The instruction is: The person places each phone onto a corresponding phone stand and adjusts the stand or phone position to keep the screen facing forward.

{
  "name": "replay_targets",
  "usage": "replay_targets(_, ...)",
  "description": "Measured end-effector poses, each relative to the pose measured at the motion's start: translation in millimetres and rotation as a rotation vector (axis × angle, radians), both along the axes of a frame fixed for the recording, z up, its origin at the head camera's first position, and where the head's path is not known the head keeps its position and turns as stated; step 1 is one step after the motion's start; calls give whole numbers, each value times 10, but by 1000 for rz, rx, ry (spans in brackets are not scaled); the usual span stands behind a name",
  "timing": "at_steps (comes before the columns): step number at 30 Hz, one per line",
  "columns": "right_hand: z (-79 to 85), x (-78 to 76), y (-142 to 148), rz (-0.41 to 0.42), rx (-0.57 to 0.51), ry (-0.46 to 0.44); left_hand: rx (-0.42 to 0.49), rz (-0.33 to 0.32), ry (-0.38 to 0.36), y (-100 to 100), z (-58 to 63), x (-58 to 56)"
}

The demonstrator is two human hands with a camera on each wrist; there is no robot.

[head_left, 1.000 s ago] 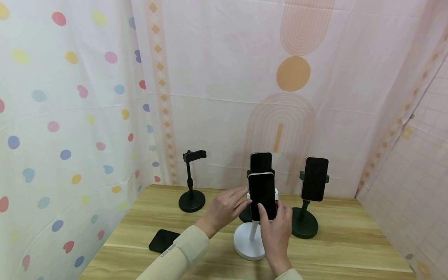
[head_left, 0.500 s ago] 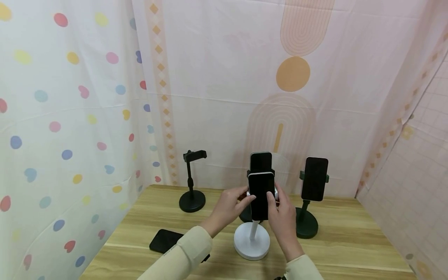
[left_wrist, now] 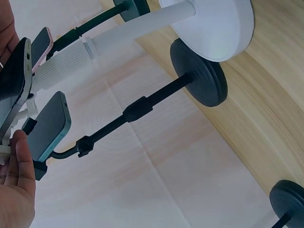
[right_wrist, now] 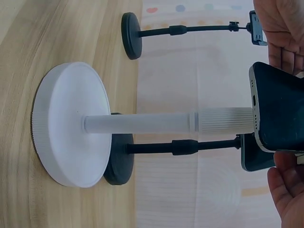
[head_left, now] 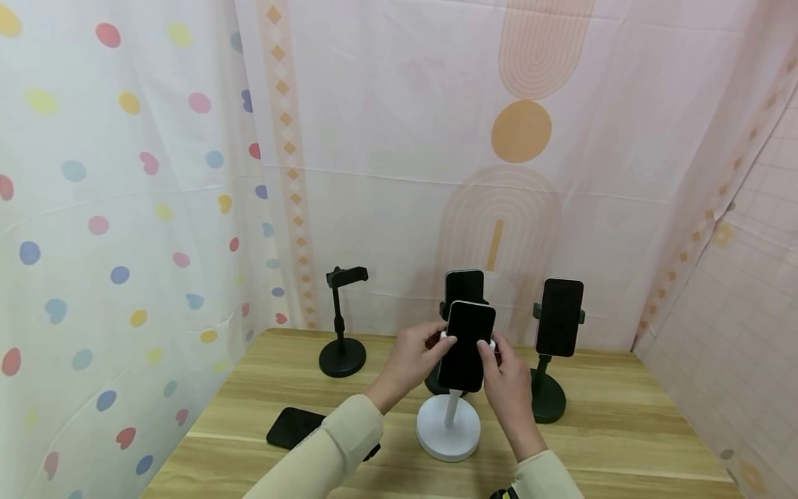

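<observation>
A black-screened smartphone leans slightly rightward in the white phone stand. My left hand grips its left side, thumb on the front edge and fingers behind at the white clamp. On the opposite side, my right hand holds the phone with its thumb on the screen edge. In the left wrist view, the left fingers touch the clamp's arm. The right wrist view shows the phone's bottom edge above the ribbed white post. The clamp's back is mostly hidden.
Directly behind stands a black stand holding another phone. A green stand with a phone is at right. At left are a phoneless black stand and a phone lying flat on the wooden table.
The phone has gone from nearly upright to tilted, its top moved right and up. My right hand has shifted from the phone's lower part up along its right side; the left thumb has moved up.
</observation>
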State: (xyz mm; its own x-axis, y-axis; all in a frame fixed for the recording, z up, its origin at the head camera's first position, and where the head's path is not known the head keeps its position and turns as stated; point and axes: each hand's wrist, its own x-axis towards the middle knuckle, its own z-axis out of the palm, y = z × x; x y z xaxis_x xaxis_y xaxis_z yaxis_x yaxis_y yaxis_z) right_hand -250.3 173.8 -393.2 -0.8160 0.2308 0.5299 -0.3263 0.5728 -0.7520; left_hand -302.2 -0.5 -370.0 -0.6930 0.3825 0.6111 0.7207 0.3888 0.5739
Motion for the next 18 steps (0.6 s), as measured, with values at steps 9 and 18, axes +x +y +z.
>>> replay_targets(9,-6,-14,30,9,4,-5,-1,-3,-58,6,10,-8)
replay_targets(18,10,-38,70,19,55,7,26,-15,-30,25,-7,-8)
